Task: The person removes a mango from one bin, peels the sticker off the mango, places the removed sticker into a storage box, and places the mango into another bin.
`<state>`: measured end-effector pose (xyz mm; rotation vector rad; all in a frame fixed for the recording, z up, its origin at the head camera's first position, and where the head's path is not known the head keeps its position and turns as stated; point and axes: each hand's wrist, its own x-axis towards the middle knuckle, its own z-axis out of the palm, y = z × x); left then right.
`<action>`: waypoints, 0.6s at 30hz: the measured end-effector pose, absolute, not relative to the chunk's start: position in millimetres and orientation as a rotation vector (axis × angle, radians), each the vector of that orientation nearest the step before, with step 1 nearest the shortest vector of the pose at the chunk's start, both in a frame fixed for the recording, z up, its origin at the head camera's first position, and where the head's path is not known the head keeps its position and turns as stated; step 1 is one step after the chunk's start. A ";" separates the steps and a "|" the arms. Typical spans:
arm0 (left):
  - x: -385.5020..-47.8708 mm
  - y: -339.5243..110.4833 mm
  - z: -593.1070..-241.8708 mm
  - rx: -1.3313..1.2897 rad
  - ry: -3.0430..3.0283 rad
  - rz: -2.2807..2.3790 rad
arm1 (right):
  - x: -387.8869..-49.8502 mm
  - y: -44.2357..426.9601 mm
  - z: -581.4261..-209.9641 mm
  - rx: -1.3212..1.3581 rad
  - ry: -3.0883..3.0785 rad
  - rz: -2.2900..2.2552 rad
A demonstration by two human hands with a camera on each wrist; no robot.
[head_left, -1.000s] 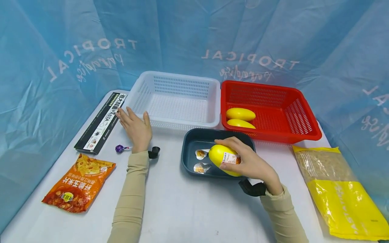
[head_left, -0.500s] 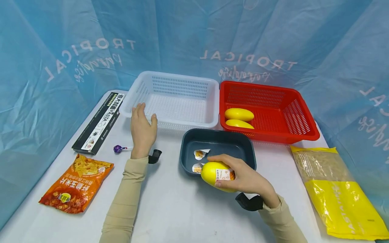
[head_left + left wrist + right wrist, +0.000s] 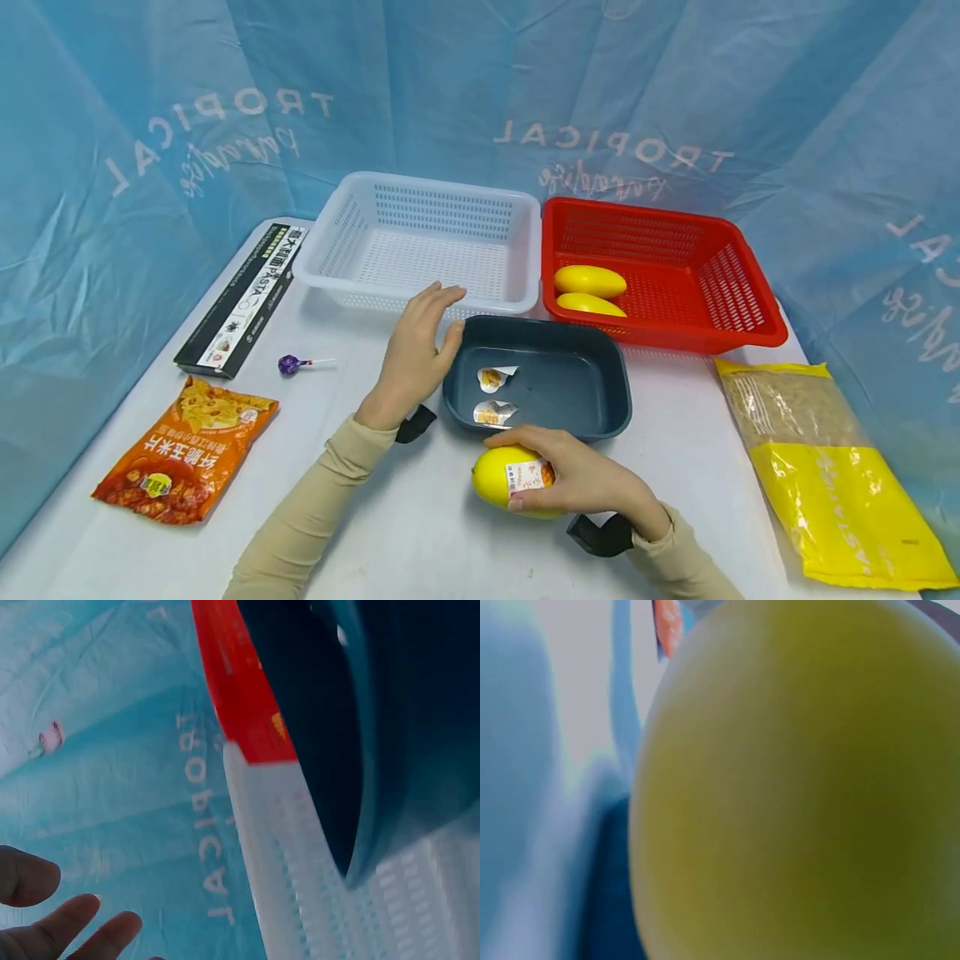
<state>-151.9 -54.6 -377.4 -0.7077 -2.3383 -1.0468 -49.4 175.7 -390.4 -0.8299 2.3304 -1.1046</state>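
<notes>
Yellow fruit [image 3: 498, 477] shifted nearer, past tray [image 3: 570, 387] edge

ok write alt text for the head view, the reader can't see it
A person's right hand grips a yellow fruit at the near side of a dark tray on a white table; the left hand is by the tray's left side. Behind are a white basket and a red basket holding two more yellow fruits.

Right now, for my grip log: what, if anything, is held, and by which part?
The right hand holds a yellow fruit around its wrist-side end; the left hand holds nothing.
</notes>
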 end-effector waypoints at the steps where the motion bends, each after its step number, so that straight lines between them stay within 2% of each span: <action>1: -150.3 -52.1 -379.3 -0.736 -2.336 -1.045 | -48.9 174.4 -392.9 -0.821 2.315 -1.100; 18: -107.4 -26.1 -390.1 -1.140 -2.327 -1.136 | -53.5 167.6 -435.5 -0.827 2.455 -0.987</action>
